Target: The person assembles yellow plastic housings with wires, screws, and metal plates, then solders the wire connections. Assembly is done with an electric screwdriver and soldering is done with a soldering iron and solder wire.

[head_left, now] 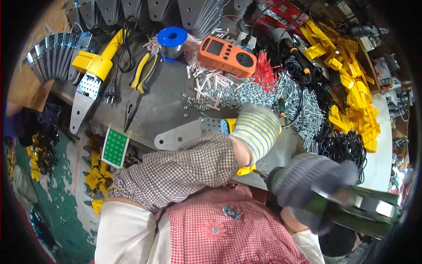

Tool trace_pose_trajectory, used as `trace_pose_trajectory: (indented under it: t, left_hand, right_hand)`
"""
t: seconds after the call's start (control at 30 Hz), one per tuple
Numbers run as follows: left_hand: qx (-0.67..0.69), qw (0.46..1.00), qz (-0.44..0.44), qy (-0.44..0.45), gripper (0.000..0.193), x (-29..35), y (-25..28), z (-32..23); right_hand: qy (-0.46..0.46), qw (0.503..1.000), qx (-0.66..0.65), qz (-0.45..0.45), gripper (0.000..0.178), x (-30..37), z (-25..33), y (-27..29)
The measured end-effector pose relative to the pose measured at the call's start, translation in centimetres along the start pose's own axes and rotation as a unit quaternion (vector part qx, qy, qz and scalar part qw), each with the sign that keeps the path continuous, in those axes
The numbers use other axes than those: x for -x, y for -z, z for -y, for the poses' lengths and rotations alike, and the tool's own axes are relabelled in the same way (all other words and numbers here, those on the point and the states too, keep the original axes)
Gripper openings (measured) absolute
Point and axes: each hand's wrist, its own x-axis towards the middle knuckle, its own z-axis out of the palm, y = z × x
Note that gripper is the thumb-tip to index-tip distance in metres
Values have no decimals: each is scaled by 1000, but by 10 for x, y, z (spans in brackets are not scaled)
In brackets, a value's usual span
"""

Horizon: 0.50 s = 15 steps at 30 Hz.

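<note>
Under my left hand (257, 132), in a striped glove, lies a pipe-welding iron with a flat metal plate (178, 134) and a yellow handle (245, 170). My fingers are closed round the handle and the glove hides most of it. My right hand (310, 180), in a dark grey glove, is wrapped around a green power drill (369, 211), blurred by motion. The drill's thin bit (261, 174) points left at the yellow handle's end; whether the two touch I cannot tell.
Another yellow-handled iron (94, 66), pliers (140, 86), a solder spool (172, 39) and an orange meter (227, 57) lie on the bench. Beyond my left hand spreads a heap of screws (299, 105). Yellow plastic parts (356, 97) and black cords (343, 152) fill the right side.
</note>
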Motion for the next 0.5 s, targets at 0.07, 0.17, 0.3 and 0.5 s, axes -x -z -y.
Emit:
trace_pose_trajectory:
  t: [0.07,0.17,0.3,0.5]
  left_hand:
    - [-5,1000,7,1,24,2,2,-3]
    - [6,999,31,-3,25,2,-6,7]
    - [12,999,43,-3,25,-1,4,2]
    - [26,997,69,30,28,-5,1,6]
  right_hand:
    - [27,998,-9,54,52,-9,-4,-7]
    - [-64,997,49,11,50,0,-25,-15]
    - [-108,993,35,45,48,4,-30,-11]
    - [-107,994,21,-12,48,1,-42,-25]
